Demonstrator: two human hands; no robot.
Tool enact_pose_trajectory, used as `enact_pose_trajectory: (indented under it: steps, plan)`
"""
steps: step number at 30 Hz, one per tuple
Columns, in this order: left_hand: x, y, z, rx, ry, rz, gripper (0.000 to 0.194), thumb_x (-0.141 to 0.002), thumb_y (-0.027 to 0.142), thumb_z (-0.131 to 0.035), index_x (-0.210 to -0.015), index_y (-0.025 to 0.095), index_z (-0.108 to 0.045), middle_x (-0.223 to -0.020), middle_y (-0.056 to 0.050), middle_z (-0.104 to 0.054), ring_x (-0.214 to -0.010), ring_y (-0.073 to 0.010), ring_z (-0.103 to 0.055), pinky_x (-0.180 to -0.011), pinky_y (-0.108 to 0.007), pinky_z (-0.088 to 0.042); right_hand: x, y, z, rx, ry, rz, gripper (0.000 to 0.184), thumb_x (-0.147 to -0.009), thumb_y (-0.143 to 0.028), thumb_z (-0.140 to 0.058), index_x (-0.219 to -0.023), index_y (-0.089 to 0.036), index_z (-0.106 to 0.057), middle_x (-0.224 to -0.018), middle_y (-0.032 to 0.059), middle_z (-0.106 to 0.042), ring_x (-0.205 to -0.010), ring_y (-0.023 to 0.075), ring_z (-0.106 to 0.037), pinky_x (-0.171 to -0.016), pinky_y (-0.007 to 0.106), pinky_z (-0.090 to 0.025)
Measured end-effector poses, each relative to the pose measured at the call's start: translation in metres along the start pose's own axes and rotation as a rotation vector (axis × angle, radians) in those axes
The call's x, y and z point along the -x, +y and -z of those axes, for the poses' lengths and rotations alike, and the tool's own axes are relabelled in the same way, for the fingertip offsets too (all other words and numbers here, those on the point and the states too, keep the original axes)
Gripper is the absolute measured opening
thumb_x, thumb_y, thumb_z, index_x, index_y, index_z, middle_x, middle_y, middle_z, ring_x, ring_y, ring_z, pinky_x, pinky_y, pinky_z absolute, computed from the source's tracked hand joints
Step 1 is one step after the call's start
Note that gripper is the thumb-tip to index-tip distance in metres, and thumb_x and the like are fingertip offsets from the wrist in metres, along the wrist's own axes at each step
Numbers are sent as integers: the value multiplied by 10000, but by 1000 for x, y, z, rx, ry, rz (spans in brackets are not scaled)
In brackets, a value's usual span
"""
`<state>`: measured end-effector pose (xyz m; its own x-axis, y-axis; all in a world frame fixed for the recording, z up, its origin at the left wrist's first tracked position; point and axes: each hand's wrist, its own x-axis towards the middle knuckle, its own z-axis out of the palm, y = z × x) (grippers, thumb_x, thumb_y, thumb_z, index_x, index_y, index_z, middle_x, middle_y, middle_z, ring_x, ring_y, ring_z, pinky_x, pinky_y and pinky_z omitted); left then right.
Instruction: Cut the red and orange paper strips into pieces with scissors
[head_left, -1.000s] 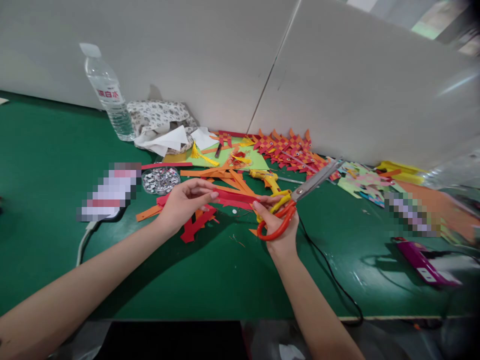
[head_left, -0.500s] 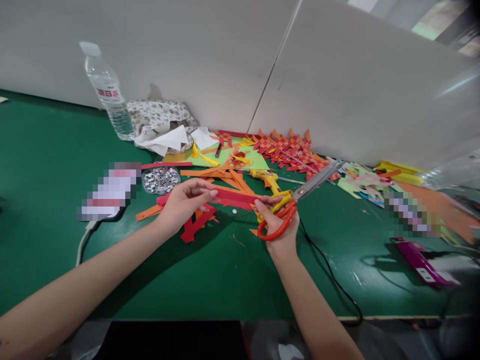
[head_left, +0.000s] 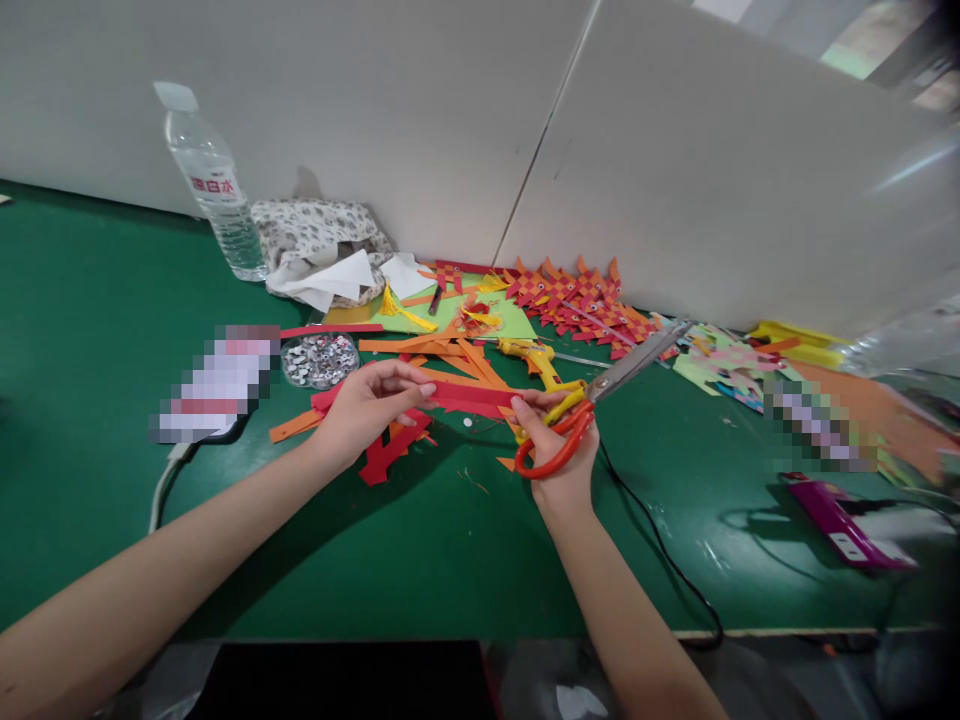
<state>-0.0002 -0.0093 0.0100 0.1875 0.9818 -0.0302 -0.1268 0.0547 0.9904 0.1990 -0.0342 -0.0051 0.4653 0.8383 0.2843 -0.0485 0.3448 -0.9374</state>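
Note:
A red paper strip [head_left: 474,396] is stretched level between my two hands, above the green table. My left hand [head_left: 379,402] pinches its left end between thumb and fingers. At the other end, my right hand [head_left: 559,440] grips the strip with thumb and fingertips. That same hand also carries scissors [head_left: 628,365] with one yellow and one red handle, the closed blades pointing up and to the right. Below and behind the strip lie orange paper strips [head_left: 472,362] and red paper pieces [head_left: 386,455]. The fingers under the scissor handles are partly hidden.
A yellow glue gun [head_left: 531,355] lies behind my right hand, its black cord running to the front edge. Woven paper fish [head_left: 566,300] are piled against the partition. Left are googly eyes in a tray [head_left: 321,360], a phone [head_left: 217,385] and a water bottle [head_left: 214,185].
Both hands hold the same position with the strip and scissors. The strip seems turned slightly, showing a flatter face. The view has shifted a very little.

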Motion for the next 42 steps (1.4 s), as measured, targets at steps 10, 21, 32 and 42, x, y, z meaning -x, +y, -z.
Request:
enact_pose_trajectory:
  steps: [10,21,32,42]
  plan:
    - [0,-1,-2,-149,-203,220,183,-630,204,-717,-788,160,-636,-662,-14,-682,-624,-131,-655,-522,-197,-495,-1,-2,0,-4,47,18,291,-664,-203,-745,-810,-198,-493,-746,-29,-670,-666,113,-647,-648,271,-555]
    - [3,-5,-8,74,-132,317,142,-617,180,-739,-738,150,-670,-661,-27,-704,-637,-125,-677,-580,-179,-508,4,-5,-5,-42,-101,-68,388,-602,-262,-780,-791,-223,-443,-770,-25,-666,-702,154,-677,-706,333,-566]
    - [12,-4,-17,-119,-305,376,149,-664,261,-708,-735,156,-630,-714,-30,-708,-698,-140,-675,-605,-205,-497,10,-4,-6,100,-184,-88,421,-517,-271,-813,-730,-225,-453,-658,-64,-565,-578,148,-614,-595,337,-545]
    - [9,-3,-8,-284,-433,251,204,-681,346,-686,-784,171,-676,-749,-51,-714,-669,-147,-655,-571,-217,-505,10,-12,-8,223,-278,-110,356,-504,-281,-783,-683,-221,-481,-638,-48,-547,-560,149,-581,-550,331,-525]
